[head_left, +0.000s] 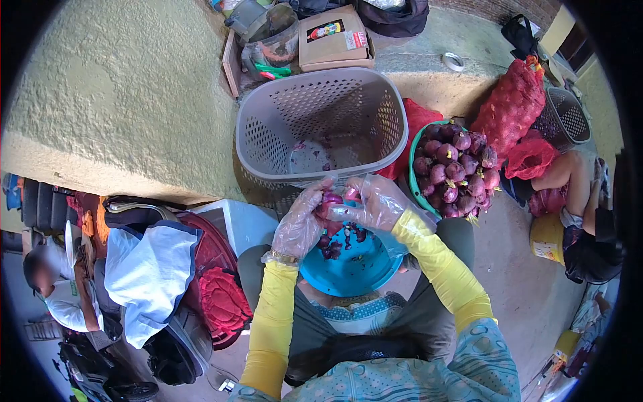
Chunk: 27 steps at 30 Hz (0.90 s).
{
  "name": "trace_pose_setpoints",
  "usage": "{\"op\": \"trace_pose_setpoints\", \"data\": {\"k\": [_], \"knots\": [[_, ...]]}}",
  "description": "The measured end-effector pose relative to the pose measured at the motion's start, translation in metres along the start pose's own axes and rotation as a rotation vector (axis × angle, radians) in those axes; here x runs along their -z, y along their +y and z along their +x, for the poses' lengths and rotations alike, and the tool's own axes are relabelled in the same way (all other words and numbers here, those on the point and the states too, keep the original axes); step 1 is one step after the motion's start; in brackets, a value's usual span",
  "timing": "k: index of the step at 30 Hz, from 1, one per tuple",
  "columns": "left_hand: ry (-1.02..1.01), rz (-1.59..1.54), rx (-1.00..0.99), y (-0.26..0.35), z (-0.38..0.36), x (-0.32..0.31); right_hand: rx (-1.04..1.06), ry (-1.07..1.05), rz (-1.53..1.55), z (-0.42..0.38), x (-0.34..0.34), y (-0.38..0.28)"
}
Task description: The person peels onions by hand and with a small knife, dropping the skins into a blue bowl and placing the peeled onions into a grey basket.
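Both hands wear clear plastic gloves and meet above a blue basin (351, 285). My left hand (295, 224) is closed around a red onion (331, 199). My right hand (380, 204) is closed against the onion's other side, its thumb stretched across toward my left hand. A knife in the right hand cannot be made out through the glove's glare. Dark onion skins (331, 249) lie in the basin beneath. To the right stands a green-rimmed tub (415, 175) heaped with unpeeled red onions (455, 167).
A grey perforated basket (321, 175) with a few skins inside stands just ahead. Behind it sit a cardboard box (333, 40) and a tape roll (453, 61). A red mesh sack (512, 97) leans at the right. Other people sit at the far left and right.
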<state>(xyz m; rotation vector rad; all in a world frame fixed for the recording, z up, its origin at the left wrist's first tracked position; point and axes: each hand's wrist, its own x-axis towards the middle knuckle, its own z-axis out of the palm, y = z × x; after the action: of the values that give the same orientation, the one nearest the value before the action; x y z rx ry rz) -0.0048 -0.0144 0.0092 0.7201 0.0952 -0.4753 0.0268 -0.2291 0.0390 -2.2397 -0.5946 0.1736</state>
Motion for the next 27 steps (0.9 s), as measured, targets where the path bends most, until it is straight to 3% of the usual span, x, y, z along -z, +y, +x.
{"op": "trace_pose_setpoints", "data": {"k": [16, 21, 25, 27], "knots": [[-0.033, 0.021, -0.001, 0.005, -0.002, -0.005, 0.084, -0.011, -0.048, 0.001, -0.006, 0.004], [0.019, 0.022, -0.012, 0.003, -0.002, -0.007, 0.041, -0.145, 0.157, 0.003, -0.010, 0.008], [-0.030, -0.032, 0.013, 0.004, -0.004, -0.007, -0.006, -0.228, 0.138, 0.001, -0.001, -0.001], [0.035, -0.053, -0.002, 0.000, -0.002, -0.001, 0.095, -0.265, 0.021, 0.002, -0.002, 0.001]]}}
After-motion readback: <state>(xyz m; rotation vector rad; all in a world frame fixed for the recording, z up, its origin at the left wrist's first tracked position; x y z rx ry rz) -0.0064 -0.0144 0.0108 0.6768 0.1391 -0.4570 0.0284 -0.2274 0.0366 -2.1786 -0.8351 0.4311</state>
